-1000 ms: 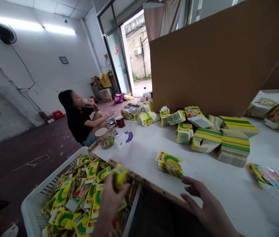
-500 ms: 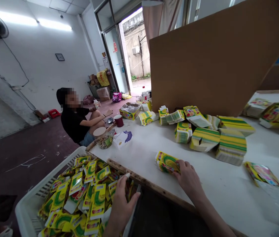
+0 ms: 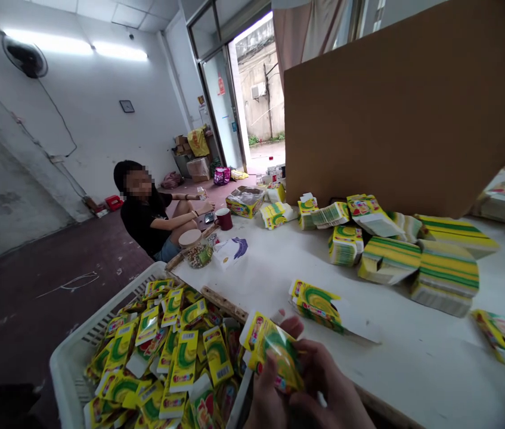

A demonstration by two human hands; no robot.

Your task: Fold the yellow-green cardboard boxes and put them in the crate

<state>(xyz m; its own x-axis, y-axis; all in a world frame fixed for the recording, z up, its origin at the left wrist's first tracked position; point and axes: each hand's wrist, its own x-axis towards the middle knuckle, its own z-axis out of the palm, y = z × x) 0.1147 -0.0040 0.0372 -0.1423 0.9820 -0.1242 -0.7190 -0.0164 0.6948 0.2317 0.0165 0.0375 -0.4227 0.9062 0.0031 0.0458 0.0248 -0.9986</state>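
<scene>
A small yellow and green carton [image 3: 273, 350] is held between both hands over the table's near edge. My left hand [image 3: 265, 393] grips it from below, its thumb on the printed face. My right hand [image 3: 330, 384] pinches its near right end; some fingertips are hidden behind it. Just beyond lie flat cartons [image 3: 317, 304] of the same print, with a white flap stretched out to the right. To the left, a white plastic basket [image 3: 62, 369] is heaped with similar yellow cartons [image 3: 185, 357].
Stacks of flat cartons [image 3: 389, 256] lie across the white table [image 3: 274, 265] before a large cardboard sheet [image 3: 395, 119]. A jar [image 3: 198, 255], tissue box [image 3: 231, 251] and dark red mug [image 3: 223, 219] stand at the far left. Another person [image 3: 145, 214] sits beyond.
My right hand has left the flat cartons on the table and come toward me. One carton is now in both hands. The view has turned slightly left.
</scene>
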